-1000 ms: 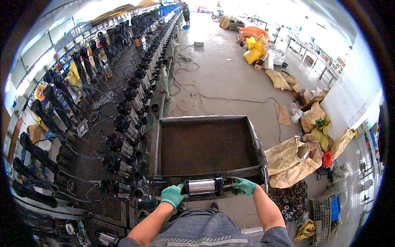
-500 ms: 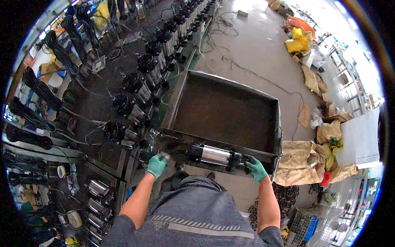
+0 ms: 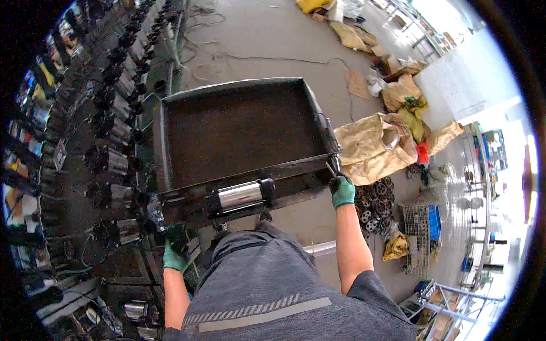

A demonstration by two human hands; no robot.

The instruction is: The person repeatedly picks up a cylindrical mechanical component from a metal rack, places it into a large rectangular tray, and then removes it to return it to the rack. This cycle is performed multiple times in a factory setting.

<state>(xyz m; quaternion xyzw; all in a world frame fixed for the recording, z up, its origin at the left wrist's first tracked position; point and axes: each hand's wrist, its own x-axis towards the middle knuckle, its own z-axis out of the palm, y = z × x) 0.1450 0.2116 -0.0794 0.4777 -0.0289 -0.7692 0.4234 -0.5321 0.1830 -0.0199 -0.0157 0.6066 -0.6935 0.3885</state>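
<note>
A pump with a shiny silver barrel and black ends lies crosswise on the front ledge of a dark metal tray. My right hand, in a green glove with dark fingertips, is closed at the tray's front right corner. A thin metal rod sticks up from its fingers; its kind is unclear. To the left of the pump, my gloved left hand is down by the bench's dark edge. Its fingers blend into the dark parts there, so their pose is hidden. Neither hand touches the pump.
Rows of similar silver and black pumps stand along the left bench. Brown paper sacks lie right of the tray. Black wheel-like parts and a wire basket are on the floor at right. A cable crosses the floor beyond.
The view has turned to the right. My right hand has left the pump's right end for the tray corner, and a rod now shows in it. My left hand has dropped nearer to me.
</note>
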